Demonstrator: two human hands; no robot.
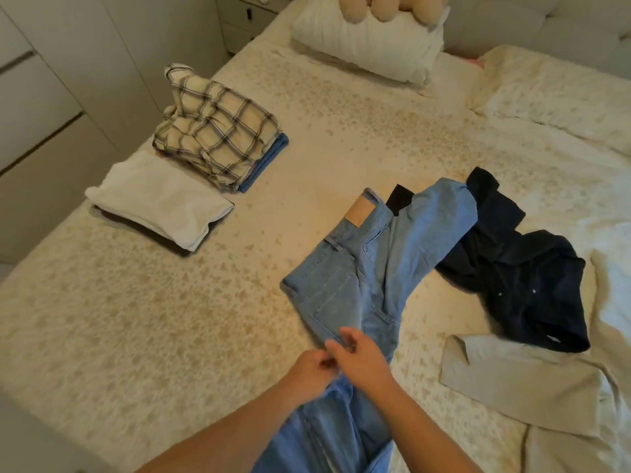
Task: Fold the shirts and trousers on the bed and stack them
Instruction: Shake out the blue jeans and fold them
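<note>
the jeans [358, 278] lie lengthways on the bed [136, 319], waist end up past the fingertips with the tan patch showing, legs running back under both wrists toward the person. the left hand [309, 370] has its fingers curled on the denim at the leg's near edge, and the right hand [363, 361] sits touching it, fingers bent and seeming to pinch the same seam; how firm either grip is i cannot tell, the knuckles hide it. it looks to me like the legs are being lined up before the first fold. to do it well, i'd match the two seams right at the fingertips, then run both hands apart along the leg to flatten it, because the upper leg beyond the fingers still flares off to the right and rides over the dark shirt [519, 278]. pull that clear first or it will drag along. just right of the right hand lies a beige garment [512, 377], not yet folded. well off to the left of the fingers sit two folded stacks: a white top [160, 203] nearer, a checked shirt [218, 134] on blue beyond it, where the jeans should end up
</note>
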